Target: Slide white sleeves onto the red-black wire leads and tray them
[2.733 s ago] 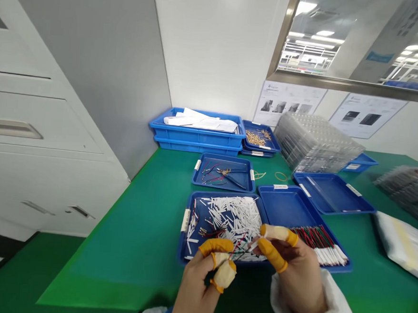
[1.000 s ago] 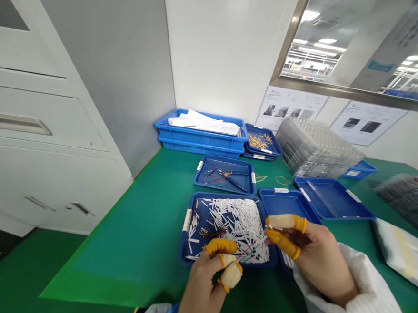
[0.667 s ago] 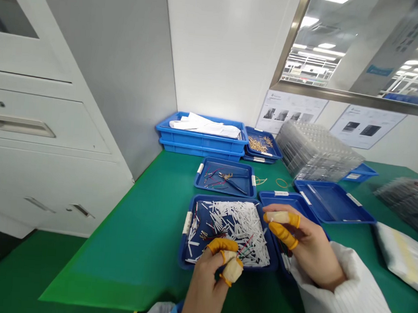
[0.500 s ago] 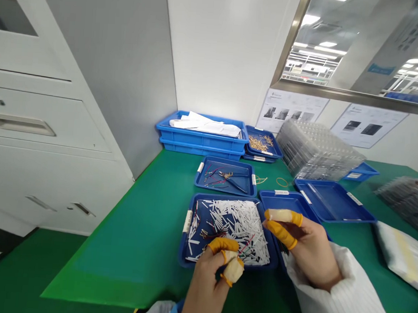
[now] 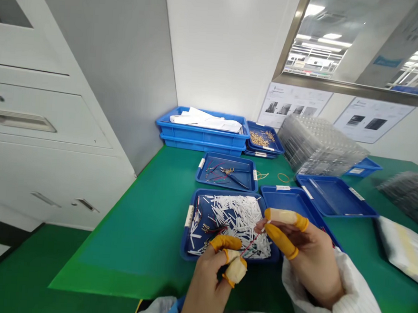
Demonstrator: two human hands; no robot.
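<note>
1. Head view looks down on a thin red-and-dark insulated wire stretched between the 2 hands, in the air above a shallow blue plastic tray heaped with short white tubes.
2. That wire looks light, limp and easily bent, and its slim, smooth insulation could slide out of a loose pinch. The surest hold would be close to its end, with gentle pressure from the fingertips.
3. The left hand is curled into a narrow grip, with orange rubber finger cots and a pale wrapped fingertip closed on the wire's lower part. The fingers partly hide how it is held.
4. The right hand makes a narrow pinch on the wire's upper end, its 2 covered fingertips almost meeting. A tiny pale tip shows there, too small to identify.
5. Farther off on the green work mat sits a small blue tray holding orange-handled pliers and loose coloured wires. Behind it, a blue tray of brass pins stands beside a stack of clear plastic trays.
</note>
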